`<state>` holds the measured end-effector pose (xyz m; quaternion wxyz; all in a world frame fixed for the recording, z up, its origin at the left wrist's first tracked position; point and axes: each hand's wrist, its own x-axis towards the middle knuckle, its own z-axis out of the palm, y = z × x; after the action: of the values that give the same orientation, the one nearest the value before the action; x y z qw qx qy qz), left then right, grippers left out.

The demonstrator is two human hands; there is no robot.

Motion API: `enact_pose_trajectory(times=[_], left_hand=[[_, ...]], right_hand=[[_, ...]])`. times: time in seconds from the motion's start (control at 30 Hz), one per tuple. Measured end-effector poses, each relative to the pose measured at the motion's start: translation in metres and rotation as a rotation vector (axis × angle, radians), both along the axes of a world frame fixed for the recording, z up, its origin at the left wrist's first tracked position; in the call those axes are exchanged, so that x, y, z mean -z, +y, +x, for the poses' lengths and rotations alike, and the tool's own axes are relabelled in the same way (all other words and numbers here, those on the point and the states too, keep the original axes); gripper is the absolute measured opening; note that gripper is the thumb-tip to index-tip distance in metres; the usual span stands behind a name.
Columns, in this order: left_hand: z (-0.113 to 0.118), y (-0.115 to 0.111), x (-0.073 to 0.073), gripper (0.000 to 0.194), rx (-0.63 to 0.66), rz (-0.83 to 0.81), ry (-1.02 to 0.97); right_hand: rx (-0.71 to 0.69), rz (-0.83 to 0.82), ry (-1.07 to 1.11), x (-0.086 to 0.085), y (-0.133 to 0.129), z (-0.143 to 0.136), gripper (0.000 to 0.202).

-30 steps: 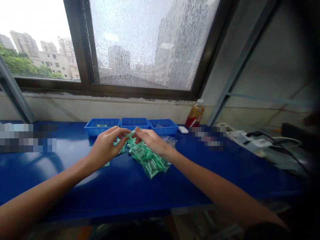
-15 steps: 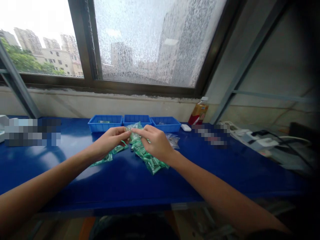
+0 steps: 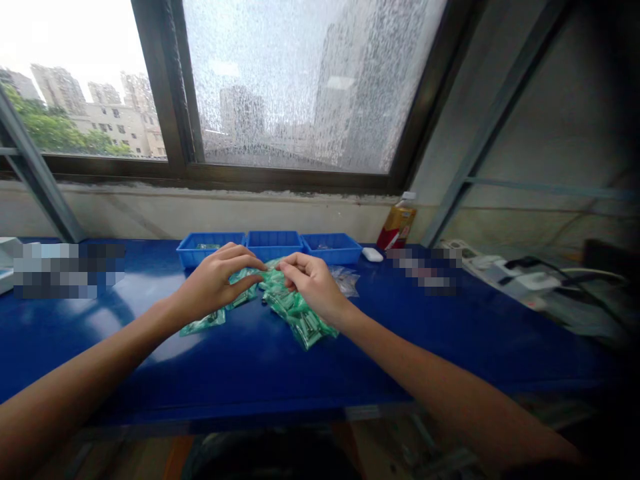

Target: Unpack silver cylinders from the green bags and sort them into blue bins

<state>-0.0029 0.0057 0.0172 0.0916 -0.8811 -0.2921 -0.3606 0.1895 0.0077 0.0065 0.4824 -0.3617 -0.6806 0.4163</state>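
My left hand (image 3: 223, 279) hovers over the blue table with thumb and fingers apart, nothing visible between them. Thumb and forefinger of my right hand (image 3: 316, 285) are pinched together at the edge of a green-tinted plastic bag (image 3: 273, 266); the fingers partly hide it. Below lies a pile of green plastic bags (image 3: 295, 311) with small parts inside, their kind too small to make out. Under my left fingers rests another green bag (image 3: 243, 297), and one more green bag (image 3: 205, 323) lies beside my left wrist. Clear plastic bags (image 3: 346, 281) lie behind my right hand.
Three blue bins stand in a row by the wall: a left bin (image 3: 213, 257), a middle bin (image 3: 274, 253) and a right bin (image 3: 333, 255). To their right are a small white case (image 3: 373, 255) and a drink bottle (image 3: 399, 223). Plugs and cables (image 3: 535, 283) lie far right.
My left hand has opened and come away from the bag both hands were holding. My right fingers have drawn in to a pinch, and the bag sits lower.
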Motion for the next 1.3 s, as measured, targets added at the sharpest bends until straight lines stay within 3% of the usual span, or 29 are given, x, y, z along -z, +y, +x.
enact_pose_trajectory(times=[0.17, 0.33, 0.47, 0.57, 0.7, 0.83, 0.93, 1.03, 1.1, 1.17, 1.23, 1.3], left_hand=[[0.003, 0.004, 0.010, 0.013, 0.044, -0.045, 0.012], [0.009, -0.011, 0.006, 0.013, 0.036, 0.255, -0.142], [0.006, -0.015, 0.000, 0.016, 0.063, 0.411, -0.149], [0.001, -0.009, 0.001, 0.017, 0.087, 0.382, -0.102], [0.003, -0.002, 0.004, 0.015, 0.053, 0.116, -0.067], [0.011, -0.005, 0.004, 0.030, -0.066, -0.455, -0.235], [0.017, -0.005, 0.008, 0.046, -0.142, -0.854, -0.482], [0.014, 0.001, 0.010, 0.040, -0.120, -0.987, -0.560], [0.004, 0.010, 0.008, 0.036, -0.171, -0.884, -0.548], [-0.013, 0.022, 0.005, 0.034, -0.380, -0.595, -0.525], [-0.035, 0.036, 0.003, 0.028, -0.598, -0.193, -0.465], [-0.054, 0.049, 0.004, 0.025, -0.673, -0.028, -0.395]], right_hand=[[-0.043, -0.076, -0.036, 0.005, 0.006, -0.001, 0.022], [-0.161, -0.193, -0.033, 0.005, 0.004, -0.003, 0.040], [-0.316, -0.370, 0.140, 0.002, 0.004, 0.000, 0.028], [-0.253, -0.348, 0.336, 0.001, 0.006, 0.002, 0.034], [-0.073, -0.169, 0.292, 0.002, 0.010, 0.006, 0.023], [0.143, 0.394, -0.099, 0.003, 0.006, 0.010, 0.005], [0.136, 0.762, -0.349, 0.005, 0.002, 0.008, 0.013], [0.138, 0.890, -0.531, 0.005, 0.002, 0.006, 0.014], [0.154, 0.881, -0.662, -0.002, 0.003, 0.010, 0.012], [0.157, 0.794, -0.807, -0.016, 0.002, 0.021, 0.015], [0.109, 0.618, -0.963, -0.033, -0.002, 0.038, 0.018], [-0.011, 0.328, -1.145, -0.047, -0.007, 0.057, 0.023]])
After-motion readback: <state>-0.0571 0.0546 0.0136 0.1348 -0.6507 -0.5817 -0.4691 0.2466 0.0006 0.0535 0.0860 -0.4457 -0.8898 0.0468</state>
